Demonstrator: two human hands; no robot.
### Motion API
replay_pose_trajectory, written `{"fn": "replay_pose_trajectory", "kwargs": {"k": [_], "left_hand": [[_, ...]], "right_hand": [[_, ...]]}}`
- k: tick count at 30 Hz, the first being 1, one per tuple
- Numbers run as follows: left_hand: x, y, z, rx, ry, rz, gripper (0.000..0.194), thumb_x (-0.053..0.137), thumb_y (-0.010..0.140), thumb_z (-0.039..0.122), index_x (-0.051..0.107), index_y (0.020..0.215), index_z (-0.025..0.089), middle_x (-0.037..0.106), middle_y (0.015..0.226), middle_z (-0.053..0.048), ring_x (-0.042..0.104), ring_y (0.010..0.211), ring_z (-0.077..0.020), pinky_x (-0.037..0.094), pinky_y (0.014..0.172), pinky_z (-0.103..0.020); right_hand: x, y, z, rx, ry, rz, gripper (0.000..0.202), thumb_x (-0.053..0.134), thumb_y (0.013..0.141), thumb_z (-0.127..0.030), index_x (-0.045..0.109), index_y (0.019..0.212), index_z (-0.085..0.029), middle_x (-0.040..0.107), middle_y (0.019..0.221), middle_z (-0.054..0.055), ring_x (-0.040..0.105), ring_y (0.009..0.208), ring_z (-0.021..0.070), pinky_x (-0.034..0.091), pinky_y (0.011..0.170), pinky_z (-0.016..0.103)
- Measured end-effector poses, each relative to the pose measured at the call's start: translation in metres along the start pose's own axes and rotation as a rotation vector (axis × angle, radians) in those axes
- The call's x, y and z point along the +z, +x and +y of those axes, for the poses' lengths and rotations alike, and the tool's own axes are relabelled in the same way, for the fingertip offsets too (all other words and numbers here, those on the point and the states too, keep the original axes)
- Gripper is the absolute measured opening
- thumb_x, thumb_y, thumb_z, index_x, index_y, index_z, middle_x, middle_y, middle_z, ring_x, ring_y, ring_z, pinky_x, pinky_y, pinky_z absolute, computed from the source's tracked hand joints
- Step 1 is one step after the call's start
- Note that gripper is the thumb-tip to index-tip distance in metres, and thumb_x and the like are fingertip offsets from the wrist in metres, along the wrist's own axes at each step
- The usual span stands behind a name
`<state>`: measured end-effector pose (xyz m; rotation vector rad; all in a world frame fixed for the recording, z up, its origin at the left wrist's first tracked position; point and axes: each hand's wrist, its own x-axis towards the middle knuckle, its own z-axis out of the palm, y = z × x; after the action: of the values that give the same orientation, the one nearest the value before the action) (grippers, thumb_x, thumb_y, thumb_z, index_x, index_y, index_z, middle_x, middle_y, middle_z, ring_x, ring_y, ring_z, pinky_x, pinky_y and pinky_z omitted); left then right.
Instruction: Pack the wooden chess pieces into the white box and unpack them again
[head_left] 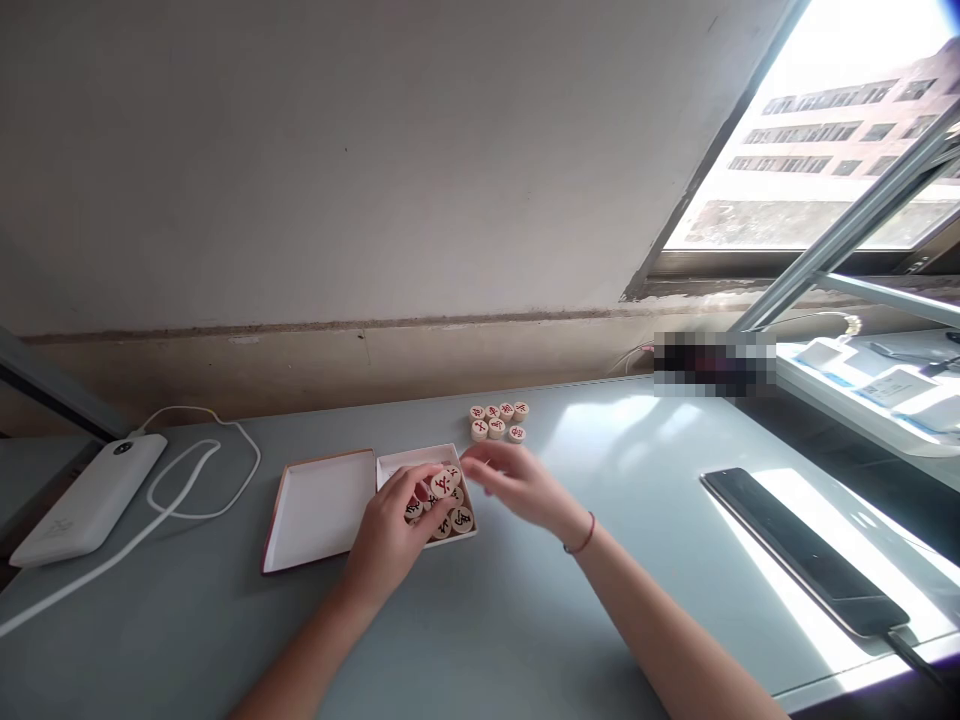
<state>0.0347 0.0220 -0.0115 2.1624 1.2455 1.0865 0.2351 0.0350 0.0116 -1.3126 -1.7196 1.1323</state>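
Between the thumb and fingers of my left hand (394, 515) is a round xiangqi piece (444, 484) with a red character, held over the white box (386, 466). Several more pieces, some with black characters, lie loosely in that box, such as the black-marked piece (462, 520). My right hand (517, 485) hovers at the box's right edge, fingers loosely bent and apart, with nothing visible in them. Behind it on the desk, red-marked xiangqi pieces (496, 428) stand in two short rows. The open lid (322, 510) lies left of the box, its inside facing up.
A white power bank (90, 500) with a looped white cable (180, 512) lies at the left of the grey desk (480, 640). To the right is a dark phone (802, 550) with a cable plugged in. A wall (337, 200) rises behind the desk.
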Motion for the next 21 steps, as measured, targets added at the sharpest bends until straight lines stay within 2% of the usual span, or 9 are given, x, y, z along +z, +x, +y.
{"fn": "replay_pose_trajectory", "kwargs": {"k": [3, 5, 7, 11, 12, 15, 21], "left_hand": [[0.002, -0.002, 0.000, 0.039, -0.005, -0.007, 0.022, 0.057, 0.089, 0.033, 0.058, 0.109, 0.026, 0.067, 0.092, -0.001, 0.062, 0.075, -0.0145, 0.052, 0.070, -0.025], [0.003, -0.002, 0.001, 0.020, -0.003, -0.016, 0.023, 0.057, 0.088, 0.034, 0.057, 0.110, 0.026, 0.067, 0.093, 0.000, 0.062, 0.077, -0.0150, 0.053, 0.072, -0.026], [0.004, -0.002, 0.001, -0.028, 0.001, -0.033, 0.027, 0.057, 0.088, 0.035, 0.055, 0.114, 0.027, 0.067, 0.096, 0.000, 0.063, 0.080, -0.0154, 0.053, 0.075, -0.028], [0.004, -0.003, 0.002, -0.079, 0.002, -0.090, 0.030, 0.052, 0.090, 0.034, 0.051, 0.119, 0.027, 0.065, 0.099, -0.001, 0.062, 0.087, -0.0161, 0.053, 0.077, -0.029], [0.004, -0.003, 0.002, -0.076, 0.002, -0.100, 0.028, 0.050, 0.091, 0.034, 0.052, 0.118, 0.027, 0.065, 0.099, -0.001, 0.062, 0.089, -0.0164, 0.053, 0.077, -0.029], [0.005, -0.003, 0.002, -0.061, 0.005, -0.113, 0.027, 0.047, 0.092, 0.032, 0.053, 0.118, 0.027, 0.064, 0.099, -0.002, 0.062, 0.090, -0.0170, 0.053, 0.076, -0.029], [0.005, -0.003, 0.005, -0.032, 0.008, -0.110, 0.026, 0.044, 0.093, 0.028, 0.054, 0.117, 0.025, 0.064, 0.099, -0.003, 0.062, 0.087, -0.0155, 0.053, 0.075, -0.027]], "right_hand": [[0.016, -0.009, -0.015, 0.006, 0.118, -0.104, 0.033, 0.052, 0.086, -0.048, 0.063, 0.077, -0.019, 0.058, 0.067, 0.000, 0.048, 0.058, 0.0106, 0.039, 0.053, 0.023], [0.013, -0.009, -0.015, 0.039, 0.181, -0.106, 0.034, 0.054, 0.084, -0.049, 0.062, 0.075, -0.017, 0.055, 0.064, -0.001, 0.046, 0.056, 0.0097, 0.037, 0.051, 0.022], [0.000, -0.005, -0.007, 0.092, 0.205, -0.040, 0.036, 0.057, 0.081, -0.051, 0.063, 0.076, -0.016, 0.057, 0.066, 0.000, 0.047, 0.057, 0.0096, 0.036, 0.049, 0.022], [-0.039, 0.006, 0.024, 0.292, 0.056, 0.335, 0.041, 0.057, 0.077, -0.055, 0.065, 0.081, -0.015, 0.059, 0.072, 0.002, 0.044, 0.056, 0.0094, 0.033, 0.047, 0.022], [-0.047, 0.007, 0.032, 0.345, 0.006, 0.393, 0.041, 0.057, 0.075, -0.055, 0.065, 0.079, -0.014, 0.058, 0.071, 0.003, 0.043, 0.055, 0.0094, 0.033, 0.047, 0.022], [-0.060, 0.010, 0.051, 0.406, -0.051, 0.436, 0.042, 0.058, 0.073, -0.055, 0.065, 0.075, -0.013, 0.057, 0.066, 0.003, 0.041, 0.053, 0.0095, 0.031, 0.046, 0.023], [-0.054, 0.013, 0.062, 0.416, -0.105, 0.419, 0.042, 0.057, 0.071, -0.056, 0.063, 0.067, -0.014, 0.055, 0.055, 0.002, 0.044, 0.051, 0.0111, 0.031, 0.046, 0.023]]}}
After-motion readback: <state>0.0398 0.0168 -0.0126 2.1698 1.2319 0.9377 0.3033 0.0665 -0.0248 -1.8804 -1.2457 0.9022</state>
